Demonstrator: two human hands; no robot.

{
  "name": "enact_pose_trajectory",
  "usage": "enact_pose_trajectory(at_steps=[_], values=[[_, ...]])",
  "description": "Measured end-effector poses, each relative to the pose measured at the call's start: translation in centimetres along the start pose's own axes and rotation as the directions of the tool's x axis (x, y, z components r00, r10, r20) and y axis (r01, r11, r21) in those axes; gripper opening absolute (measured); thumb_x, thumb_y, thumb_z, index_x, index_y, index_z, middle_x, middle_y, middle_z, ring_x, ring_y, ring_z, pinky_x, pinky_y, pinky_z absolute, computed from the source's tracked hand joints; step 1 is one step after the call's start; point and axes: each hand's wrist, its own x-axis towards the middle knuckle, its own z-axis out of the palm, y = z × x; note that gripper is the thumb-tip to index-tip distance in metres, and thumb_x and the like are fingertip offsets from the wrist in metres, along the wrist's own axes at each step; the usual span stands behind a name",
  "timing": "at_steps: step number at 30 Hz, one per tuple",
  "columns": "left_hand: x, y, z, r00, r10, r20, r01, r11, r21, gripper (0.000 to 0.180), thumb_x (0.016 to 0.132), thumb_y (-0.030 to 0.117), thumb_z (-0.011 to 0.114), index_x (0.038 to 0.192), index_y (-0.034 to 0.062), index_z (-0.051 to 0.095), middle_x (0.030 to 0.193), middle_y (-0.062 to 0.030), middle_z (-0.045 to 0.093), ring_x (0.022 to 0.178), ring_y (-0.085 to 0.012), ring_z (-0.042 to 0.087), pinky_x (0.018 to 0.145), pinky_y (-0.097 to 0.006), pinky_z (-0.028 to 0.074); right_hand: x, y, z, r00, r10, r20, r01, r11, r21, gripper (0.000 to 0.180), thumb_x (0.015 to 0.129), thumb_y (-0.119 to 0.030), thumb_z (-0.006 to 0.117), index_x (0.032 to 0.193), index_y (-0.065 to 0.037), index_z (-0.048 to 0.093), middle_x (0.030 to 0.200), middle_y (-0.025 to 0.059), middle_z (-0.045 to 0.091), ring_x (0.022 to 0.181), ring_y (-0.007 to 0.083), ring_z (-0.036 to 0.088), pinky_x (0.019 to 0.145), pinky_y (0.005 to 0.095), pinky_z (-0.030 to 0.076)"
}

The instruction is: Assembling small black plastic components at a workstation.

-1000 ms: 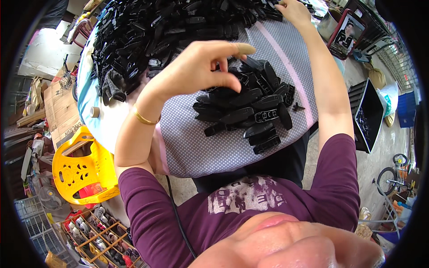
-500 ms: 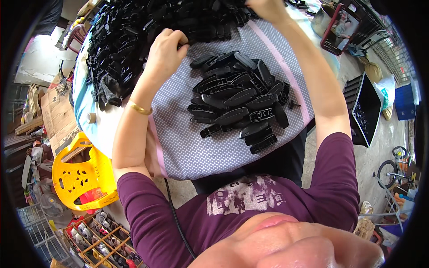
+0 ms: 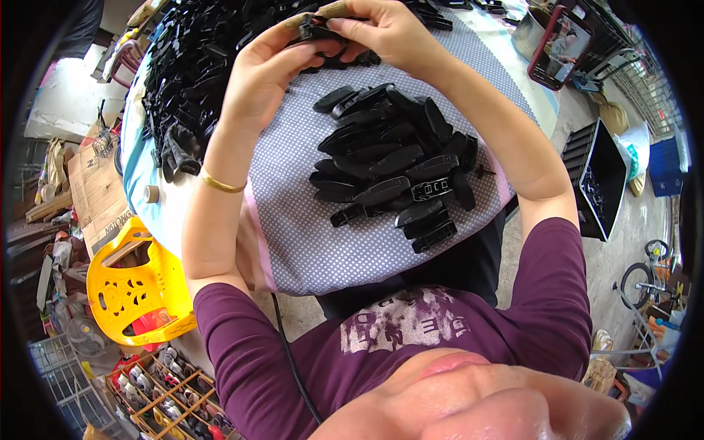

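The person's left hand (image 3: 260, 77) and right hand (image 3: 389, 37) are coming together above the far part of the table, and both are gripping a small black plastic part (image 3: 317, 29) between thumbs and fingers; the fingers are hiding much of its shape. A tan fingertip covering (image 3: 335, 9) is wrapping the right index finger, and a smooth gold-coloured bangle (image 3: 222, 185) is circling the left wrist. Below the hands, well apart from them, a small pile of long, rounded black plastic pieces (image 3: 396, 161) is resting on a grey cloth with white dots and pink stripes (image 3: 301, 253); the pieces are overlapping one another, some lying on their sides. Beyond and to the left, a large heap of black plastic parts (image 3: 194, 70) is spreading over the table, reaching in behind the hands. A small, pale roll (image 3: 151, 193) is standing near the table's left edge. A bright yellow plastic chair with cut-out patterns (image 3: 174, 293) is standing beside the table on the left, while a phone in a dark red case (image 3: 565, 44) is leaning upright at the far right, and a black open-topped crate (image 3: 598, 191) is sitting to the right, holding small dark pieces.
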Motion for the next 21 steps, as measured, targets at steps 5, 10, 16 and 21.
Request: enact_pose_trajectory(at_steps=[5,10,16,21], values=[[-0.3,-0.6,-0.6,0.989,0.044,-0.143,-0.016,0.982,0.189,0.03,0.086,0.005,0.065,0.116,-0.0006,0.061,0.097,-0.0079,0.067,0.083,-0.0139,0.063,0.075,-0.023,0.05,0.0,0.7,-0.4,0.999,0.007,0.034,-0.011,0.995,0.103,0.024,0.094,-0.012,0.055,0.114,-0.001,0.062,0.087,0.0027,0.067,0.071,0.0074,0.061,0.064,0.0211,0.052],[-0.3,-1.0,-0.6,0.97,0.144,-0.197,-0.076,0.946,0.316,0.03,0.085,0.006,0.067,0.115,0.0011,0.063,0.094,-0.006,0.067,0.079,-0.0108,0.06,0.073,-0.02,0.049,0.0,0.9,-0.1,1.0,-0.023,0.01,0.023,1.0,0.007,0.023,0.093,-0.01,0.055,0.112,-0.001,0.064,0.086,0.0023,0.067,0.066,0.0069,0.06,0.06,0.02,0.051],[-0.3,-2.2,-0.6,0.954,0.146,-0.263,-0.096,0.976,0.194,0.029,0.087,0.01,0.065,0.114,0.0022,0.064,0.099,-0.0058,0.068,0.086,-0.0103,0.061,0.076,-0.021,0.048,-0.6,1.6,1.2,0.969,-0.206,-0.137,0.17,0.956,-0.238,0.024,0.093,-0.01,0.055,0.112,0.003,0.061,0.09,0.0048,0.067,0.068,0.0076,0.06,0.061,0.022,0.051],[-0.2,-0.8,-0.6,0.977,0.126,-0.173,-0.109,0.988,0.105,0.024,0.093,0.01,0.056,0.113,0.0005,0.064,0.104,-0.0099,0.067,0.093,-0.0149,0.062,0.085,-0.024,0.047,-0.1,1.6,0.6,0.937,-0.35,-0.007,0.299,0.81,-0.504,0.031,0.083,-0.025,0.071,0.098,0.001,0.068,0.079,0.0095,0.068,0.072,0.0139,0.065,0.065,0.0283,0.052]])
